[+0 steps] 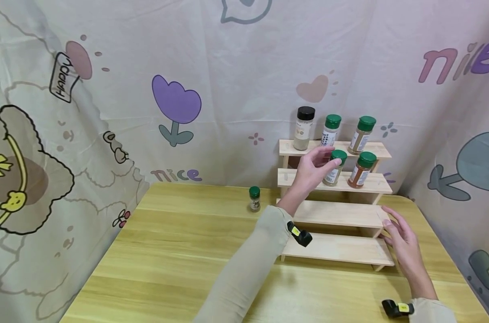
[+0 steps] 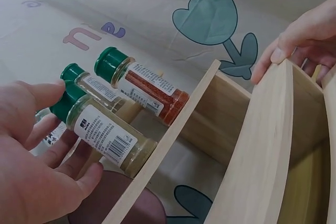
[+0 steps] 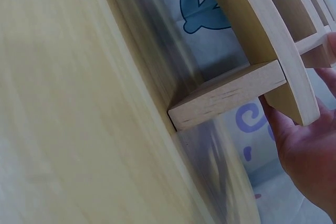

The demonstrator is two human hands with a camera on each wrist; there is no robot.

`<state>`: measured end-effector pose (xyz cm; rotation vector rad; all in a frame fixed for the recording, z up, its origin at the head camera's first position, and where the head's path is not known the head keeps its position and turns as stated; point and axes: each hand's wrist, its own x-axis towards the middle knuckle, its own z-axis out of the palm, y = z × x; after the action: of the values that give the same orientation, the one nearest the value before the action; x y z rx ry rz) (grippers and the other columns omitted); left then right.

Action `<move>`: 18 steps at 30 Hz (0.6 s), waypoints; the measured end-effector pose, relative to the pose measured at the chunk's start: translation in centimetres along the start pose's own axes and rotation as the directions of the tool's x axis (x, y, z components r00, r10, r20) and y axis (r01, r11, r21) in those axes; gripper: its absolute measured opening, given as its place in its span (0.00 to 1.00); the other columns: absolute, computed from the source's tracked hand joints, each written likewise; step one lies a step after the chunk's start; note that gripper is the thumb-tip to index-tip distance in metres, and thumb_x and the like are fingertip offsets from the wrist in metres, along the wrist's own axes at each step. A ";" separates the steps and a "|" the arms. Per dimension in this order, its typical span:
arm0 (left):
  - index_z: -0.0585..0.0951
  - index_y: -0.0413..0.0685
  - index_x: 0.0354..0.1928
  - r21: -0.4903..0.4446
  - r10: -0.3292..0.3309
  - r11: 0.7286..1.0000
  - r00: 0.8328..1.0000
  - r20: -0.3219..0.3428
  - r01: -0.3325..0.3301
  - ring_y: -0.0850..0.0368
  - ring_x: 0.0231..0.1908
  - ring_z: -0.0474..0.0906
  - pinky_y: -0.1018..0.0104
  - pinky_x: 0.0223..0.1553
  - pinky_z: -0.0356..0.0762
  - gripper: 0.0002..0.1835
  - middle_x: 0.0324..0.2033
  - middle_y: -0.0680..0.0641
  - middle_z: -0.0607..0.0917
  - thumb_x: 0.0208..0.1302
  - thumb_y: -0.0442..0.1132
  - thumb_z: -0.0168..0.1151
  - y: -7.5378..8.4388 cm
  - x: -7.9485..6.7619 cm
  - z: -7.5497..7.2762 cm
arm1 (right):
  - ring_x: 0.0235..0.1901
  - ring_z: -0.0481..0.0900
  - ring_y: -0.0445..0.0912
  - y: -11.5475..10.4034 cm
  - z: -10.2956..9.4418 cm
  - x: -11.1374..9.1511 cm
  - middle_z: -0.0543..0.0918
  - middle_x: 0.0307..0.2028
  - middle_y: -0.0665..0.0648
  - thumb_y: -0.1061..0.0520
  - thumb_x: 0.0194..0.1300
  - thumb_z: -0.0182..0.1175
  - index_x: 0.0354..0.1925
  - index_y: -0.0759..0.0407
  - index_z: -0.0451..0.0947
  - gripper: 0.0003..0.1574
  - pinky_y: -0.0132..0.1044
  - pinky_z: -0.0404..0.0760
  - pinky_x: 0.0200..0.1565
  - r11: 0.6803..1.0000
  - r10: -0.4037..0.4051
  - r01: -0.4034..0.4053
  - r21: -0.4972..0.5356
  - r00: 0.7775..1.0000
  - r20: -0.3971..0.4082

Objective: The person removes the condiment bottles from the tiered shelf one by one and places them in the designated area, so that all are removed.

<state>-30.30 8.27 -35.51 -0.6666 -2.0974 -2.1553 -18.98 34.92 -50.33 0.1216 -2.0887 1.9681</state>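
Note:
My left hand (image 1: pixel 310 172) reaches to a green-lidded spice jar (image 2: pixel 113 137) upright on the upper-middle tier of a stepped wooden rack (image 1: pixel 333 213). Its fingers are loosely spread around the jar, the thumb at the lid. Just right of that jar stands another with red-orange spice (image 2: pixel 149 93). At the rack's right end, my right hand (image 1: pixel 403 240) grips a lower-middle board, fingertips over its edge; the right wrist view shows the palm against the board's end. Three jars line the top tier: a black-lidded one (image 1: pixel 303 128) and two green-lidded ones (image 1: pixel 361 134).
A small green-lidded jar (image 1: pixel 254 199) stands on the wooden table (image 1: pixel 167 251), left of the rack. The two lower tiers carry no jars. Printed cloth (image 1: pixel 236 89) hangs behind the rack and on both sides of the table.

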 end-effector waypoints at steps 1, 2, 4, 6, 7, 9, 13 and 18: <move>0.81 0.47 0.61 0.001 -0.007 1.000 1.000 0.001 0.007 0.67 0.47 0.80 0.75 0.53 0.78 0.21 0.49 0.53 0.85 0.68 0.39 0.70 0.0 0.0 0.1 | 0.54 0.75 0.27 0.0 0.0 0.0 0.71 0.65 0.45 0.55 0.82 0.50 0.78 0.55 0.61 0.31 0.21 0.80 0.46 1.000 -0.001 0.001 -0.002 1.000 0.002; 0.81 0.48 0.61 0.002 -0.012 1.000 1.000 0.004 0.012 0.68 0.47 0.80 0.75 0.52 0.78 0.21 0.49 0.54 0.85 0.68 0.39 0.70 -0.1 0.1 0.1 | 0.54 0.75 0.27 0.0 0.0 -0.1 0.70 0.65 0.45 0.55 0.82 0.50 0.78 0.55 0.61 0.31 0.21 0.80 0.47 1.000 -0.002 0.002 0.000 1.000 0.004; 0.82 0.49 0.61 -0.002 -0.019 1.000 1.000 0.010 0.019 0.68 0.46 0.80 0.75 0.52 0.78 0.20 0.48 0.55 0.85 0.68 0.39 0.70 -0.1 0.1 0.1 | 0.54 0.76 0.28 0.0 0.0 -0.1 0.71 0.64 0.45 0.55 0.82 0.50 0.78 0.55 0.61 0.31 0.21 0.79 0.47 1.000 -0.007 0.007 0.004 1.000 0.008; 0.82 0.49 0.61 -0.004 -0.026 1.000 1.000 0.016 0.026 0.68 0.46 0.80 0.75 0.52 0.78 0.20 0.48 0.55 0.85 0.68 0.40 0.70 -0.2 0.2 0.1 | 0.53 0.76 0.29 0.0 0.0 -0.1 0.71 0.63 0.46 0.55 0.82 0.50 0.77 0.55 0.62 0.31 0.21 0.80 0.47 1.000 -0.012 0.012 0.013 1.000 0.011; 0.82 0.49 0.61 -0.006 -0.027 1.000 0.999 0.019 0.027 0.68 0.46 0.80 0.75 0.52 0.78 0.20 0.48 0.56 0.85 0.68 0.40 0.70 -0.2 0.2 0.0 | 0.53 0.77 0.29 0.0 0.0 -0.2 0.71 0.63 0.45 0.55 0.81 0.50 0.77 0.55 0.62 0.31 0.21 0.80 0.47 1.000 -0.015 0.015 0.015 1.000 0.011; 0.82 0.50 0.61 -0.010 -0.027 1.000 0.999 0.026 0.028 0.68 0.46 0.80 0.75 0.53 0.78 0.20 0.49 0.56 0.84 0.68 0.40 0.70 -0.3 0.2 0.0 | 0.53 0.77 0.29 0.0 0.1 -0.2 0.72 0.62 0.45 0.55 0.81 0.50 0.77 0.56 0.62 0.31 0.21 0.80 0.46 1.000 -0.020 0.020 0.021 1.000 0.012; 0.81 0.49 0.61 -0.020 -0.026 0.999 0.999 0.041 0.027 0.68 0.46 0.79 0.75 0.53 0.78 0.20 0.49 0.56 0.83 0.69 0.40 0.70 -0.4 0.3 -0.2 | 0.53 0.77 0.30 0.0 0.1 -0.1 0.72 0.61 0.45 0.56 0.81 0.50 0.77 0.56 0.62 0.31 0.22 0.80 0.46 0.999 -0.026 0.026 0.029 1.000 0.012; 0.82 0.49 0.61 -0.040 -0.030 0.999 0.999 0.043 0.032 0.68 0.46 0.79 0.75 0.52 0.78 0.20 0.48 0.57 0.84 0.68 0.39 0.70 -0.5 0.4 -0.3 | 0.52 0.78 0.29 -0.2 0.0 0.0 0.73 0.59 0.42 0.57 0.81 0.50 0.77 0.56 0.62 0.31 0.22 0.81 0.46 0.999 -0.020 0.019 0.034 1.000 0.022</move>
<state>-30.90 8.16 -35.83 -0.6933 -2.1037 -2.2252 -18.94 34.94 -50.15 0.1706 -2.0609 1.9996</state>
